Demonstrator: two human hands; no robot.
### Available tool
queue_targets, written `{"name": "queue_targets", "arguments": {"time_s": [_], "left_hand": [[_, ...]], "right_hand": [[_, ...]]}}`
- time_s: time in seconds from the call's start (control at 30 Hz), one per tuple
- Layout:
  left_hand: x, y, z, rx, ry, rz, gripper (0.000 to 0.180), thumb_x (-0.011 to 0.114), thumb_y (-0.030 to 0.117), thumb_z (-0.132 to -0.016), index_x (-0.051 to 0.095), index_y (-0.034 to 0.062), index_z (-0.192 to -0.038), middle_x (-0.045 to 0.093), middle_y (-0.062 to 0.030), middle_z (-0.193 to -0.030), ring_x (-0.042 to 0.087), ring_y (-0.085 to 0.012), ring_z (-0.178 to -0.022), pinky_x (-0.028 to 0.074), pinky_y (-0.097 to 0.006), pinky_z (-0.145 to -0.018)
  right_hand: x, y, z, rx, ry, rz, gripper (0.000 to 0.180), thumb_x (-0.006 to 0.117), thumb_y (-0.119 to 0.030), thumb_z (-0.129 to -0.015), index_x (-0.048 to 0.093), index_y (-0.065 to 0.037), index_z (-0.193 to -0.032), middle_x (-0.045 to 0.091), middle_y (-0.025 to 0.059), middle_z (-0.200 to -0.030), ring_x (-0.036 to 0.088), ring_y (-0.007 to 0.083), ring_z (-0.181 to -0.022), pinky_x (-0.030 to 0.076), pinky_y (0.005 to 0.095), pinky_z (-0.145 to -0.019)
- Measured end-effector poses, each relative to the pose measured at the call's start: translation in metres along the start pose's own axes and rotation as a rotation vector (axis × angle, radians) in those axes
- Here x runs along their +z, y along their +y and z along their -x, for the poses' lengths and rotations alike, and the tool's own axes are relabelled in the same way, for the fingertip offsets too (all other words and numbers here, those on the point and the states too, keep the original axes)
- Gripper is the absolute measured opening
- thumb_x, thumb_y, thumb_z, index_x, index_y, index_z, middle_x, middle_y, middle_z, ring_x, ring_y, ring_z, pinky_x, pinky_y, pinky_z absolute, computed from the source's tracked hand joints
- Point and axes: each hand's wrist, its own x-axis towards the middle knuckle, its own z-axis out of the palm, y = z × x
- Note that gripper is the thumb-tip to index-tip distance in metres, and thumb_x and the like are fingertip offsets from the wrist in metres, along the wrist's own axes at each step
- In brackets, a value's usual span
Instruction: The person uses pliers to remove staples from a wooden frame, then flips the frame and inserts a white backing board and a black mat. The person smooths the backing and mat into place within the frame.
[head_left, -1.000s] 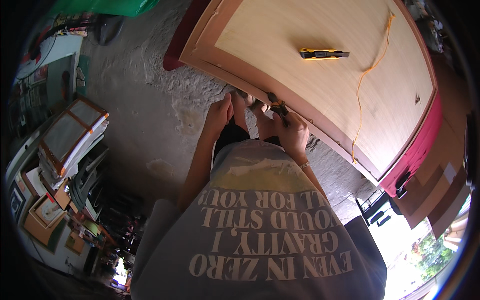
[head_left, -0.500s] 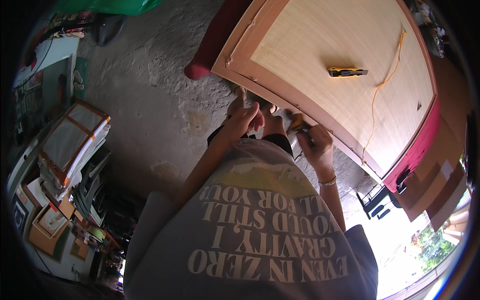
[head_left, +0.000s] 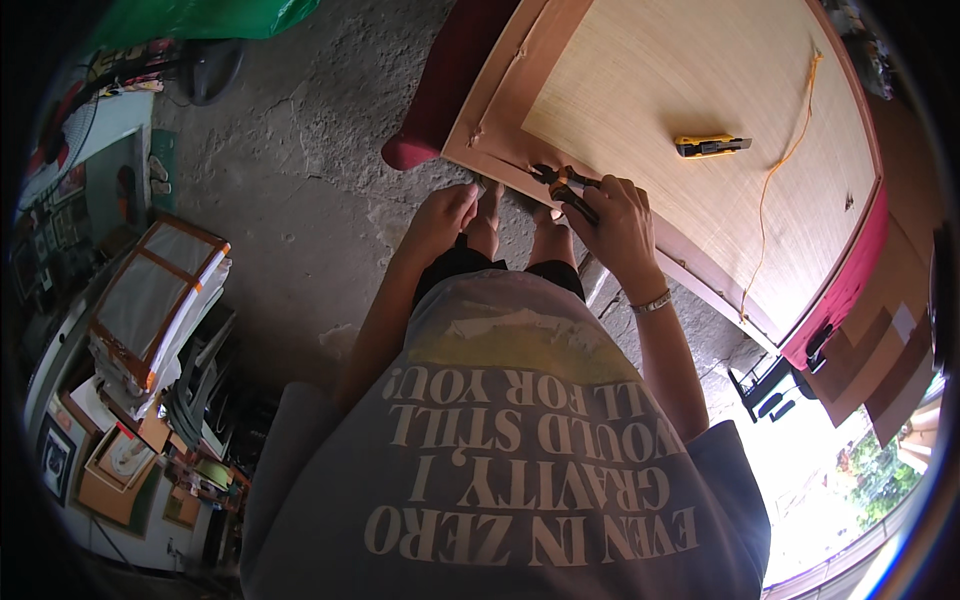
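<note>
Pliers (head_left: 562,182) gripped in right hand (head_left: 618,222) — jaws on wooden panel's (head_left: 690,80) edge.

I see dark pliers (head_left: 566,183) with orange-tinted handles clasped in my right grip (head_left: 618,222), nose lying on the near border of the pale wooden panel (head_left: 690,80), which rests flat and tilted across the view, framed in tan trim.

Hidden or unclear, as seen from my head:
- Pliers (head_left: 565,185): handles buried in my right hand (head_left: 615,225); what the tips grip is too small to tell.
- My left hand (head_left: 440,220): fingertips out of sight, contact with the board (head_left: 700,80) uncertain.
- Board: far corners cut off by the rim.
- Shelf clutter (head_left: 130,440): blurred.
</note>
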Motion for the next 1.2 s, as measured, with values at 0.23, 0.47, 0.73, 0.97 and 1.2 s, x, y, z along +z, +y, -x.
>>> {"name": "queue_targets", "arguments": {"time_s": [0.23,0.47,0.73,0.97,1.2], "left_hand": [[0.014,0.010,-0.041,-0.372,0.220,0.039,0.073,0.056,0.064,-0.098,0.062,-0.0040,-0.073,0.057,-0.0078,-0.061,0.053,-0.0182,-0.058,0.043,-0.038,-0.058],[0.022,0.032,-0.041,-0.349,0.397,0.143,0.069,0.070,0.060,-0.091,0.073,-0.0093,-0.092,0.072,-0.0143,-0.080,0.068,-0.0214,-0.078,0.050,-0.037,-0.074],[0.027,0.032,-0.041,-0.267,0.462,0.176,0.067,0.071,0.057,-0.091,0.073,-0.0101,-0.099,0.074,-0.0154,-0.084,0.069,-0.0200,-0.081,0.050,-0.035,-0.073],[0.027,0.030,-0.044,-0.235,0.484,0.190,0.067,0.072,0.056,-0.091,0.073,-0.0108,-0.095,0.071,-0.0141,-0.078,0.066,-0.0177,-0.076,0.050,-0.035,-0.071],[0.025,0.033,-0.043,-0.309,0.449,0.222,0.065,0.072,0.055,-0.090,0.073,-0.0102,-0.095,0.071,-0.0118,-0.079,0.065,-0.0174,-0.077,0.050,-0.035,-0.071]], "right_hand": [[-0.011,-0.002,-0.012,-0.022,-0.122,0.064,0.022,0.078,-0.033,-0.083,0.072,-0.012,-0.086,0.061,0.0057,-0.088,0.061,0.0270,-0.090,0.048,0.0421,-0.084],[-0.017,-0.002,-0.023,-0.034,-0.229,0.090,0.023,0.077,-0.033,-0.084,0.071,-0.011,-0.088,0.064,0.0053,-0.089,0.063,0.0270,-0.086,0.050,0.0418,-0.082],[-0.014,0.004,-0.021,-0.080,-0.200,0.039,0.022,0.076,-0.031,-0.085,0.070,-0.009,-0.088,0.065,0.0083,-0.086,0.065,0.0302,-0.084,0.053,0.0439,-0.078],[0.030,-0.023,0.017,0.134,0.154,-0.207,0.023,0.080,-0.026,-0.085,0.069,-0.006,-0.085,0.066,0.0119,-0.078,0.068,0.0355,-0.071,0.055,0.0458,-0.063],[0.044,-0.046,0.032,0.326,0.217,-0.240,0.025,0.080,-0.027,-0.085,0.067,-0.005,-0.081,0.065,0.0107,-0.076,0.067,0.0354,-0.069,0.053,0.0442,-0.062]]}}
